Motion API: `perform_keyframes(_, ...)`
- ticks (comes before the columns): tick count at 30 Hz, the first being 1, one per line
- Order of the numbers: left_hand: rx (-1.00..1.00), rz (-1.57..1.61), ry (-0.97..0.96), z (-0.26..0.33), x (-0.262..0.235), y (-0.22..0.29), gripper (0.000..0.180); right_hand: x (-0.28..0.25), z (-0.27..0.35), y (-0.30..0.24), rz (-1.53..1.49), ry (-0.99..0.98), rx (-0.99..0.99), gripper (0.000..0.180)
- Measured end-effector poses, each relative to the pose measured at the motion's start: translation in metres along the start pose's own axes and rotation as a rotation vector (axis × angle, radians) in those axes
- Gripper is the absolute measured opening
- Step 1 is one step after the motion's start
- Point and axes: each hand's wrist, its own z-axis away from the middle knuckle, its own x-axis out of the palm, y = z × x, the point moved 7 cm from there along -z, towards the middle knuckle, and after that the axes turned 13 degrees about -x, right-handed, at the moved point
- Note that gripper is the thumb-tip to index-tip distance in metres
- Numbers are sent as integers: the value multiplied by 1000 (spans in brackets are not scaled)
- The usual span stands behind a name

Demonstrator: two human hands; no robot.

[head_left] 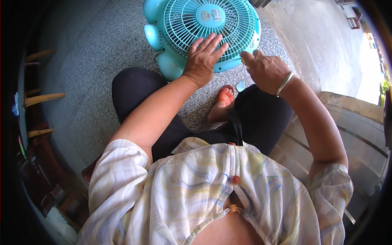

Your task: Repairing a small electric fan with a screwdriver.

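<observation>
While the left hand [207, 57] lies palm down and wide, its fingers splayed over the fan's grille [183, 28], the right hand [267, 71] is curled narrow around a small yellow item [243, 61], mostly hidden by the fingers, so I cannot tell what it is. The turquoise fan [222, 65] sits at twelve o'clock in the view, face up on the speckled floor [98, 53]. Taking its hub [210, 15] as the centre of a dial, the left hand is at six o'clock and the right hand at about five, right beside the rim. Rounded lobes [152, 37] bulge from the fan's casing between seven and nine o'clock, and a pale label is stuck on the hub. A silvery bangle [285, 83] circles the right wrist. Below the fan, toward five o'clock from the hub, a small pale blue piece [240, 85] lies on the floor; just beside it is a foot [225, 98] with orange-red over its front. Dark-trousered knees flank the foot. In the wider view, a slatted surface [326, 147] stretches at around three o'clock, and wooden legs [44, 99] jut in at nine.
</observation>
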Motion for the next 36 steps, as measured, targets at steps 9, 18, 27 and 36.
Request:
perform_keyframes(9,6,21,24,0,0,-2,48,-4,-4,9,-84,45,180,33)
perform_keyframes(18,3,0,29,3,3,-5,51,0,-13,-4,21,-59,159,37)
perform_keyframes(27,4,3,26,0,4,-3,53,-25,-5,15,-141,372,-94,29)
perform_keyframes(36,-6,19,-11,0,-1,-1,52,-33,22,33,-260,535,39,23)
